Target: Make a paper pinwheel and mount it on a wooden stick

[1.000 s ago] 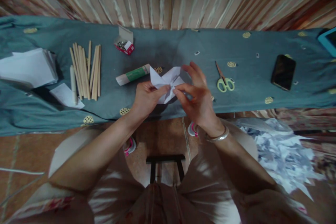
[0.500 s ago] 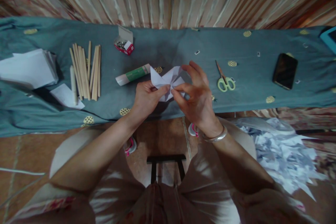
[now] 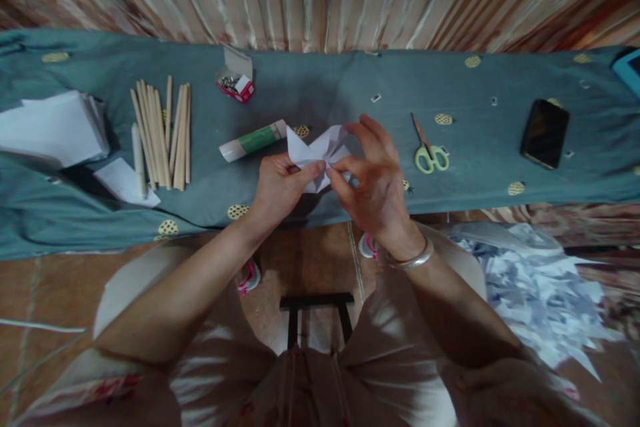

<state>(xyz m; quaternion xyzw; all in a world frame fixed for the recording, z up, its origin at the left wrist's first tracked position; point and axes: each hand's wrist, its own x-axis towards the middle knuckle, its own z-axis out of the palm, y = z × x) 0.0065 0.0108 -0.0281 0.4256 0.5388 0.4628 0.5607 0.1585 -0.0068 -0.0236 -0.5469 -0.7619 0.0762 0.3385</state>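
A white paper pinwheel with folded points is held above the near edge of the cloth-covered table. My left hand grips its left side, thumb pressed near the centre. At the middle, my right hand pinches with thumb and forefinger while its other fingers lift away; anything small in that pinch is hidden. Just left of the paper lies a tube with a green label. Behind it stands an open red box of small metal pieces. Scissors with green handles lie to the right.
Wooden sticks, a white stick-like piece and a stack of white paper lie on the left. A dark phone rests at the right. Below the table's right side is a heap of folded white paper. A curtain hangs behind.
Both hands keep almost the same hold on the paper pinwheel. The view has shifted very slightly; the objects on the table have not moved.
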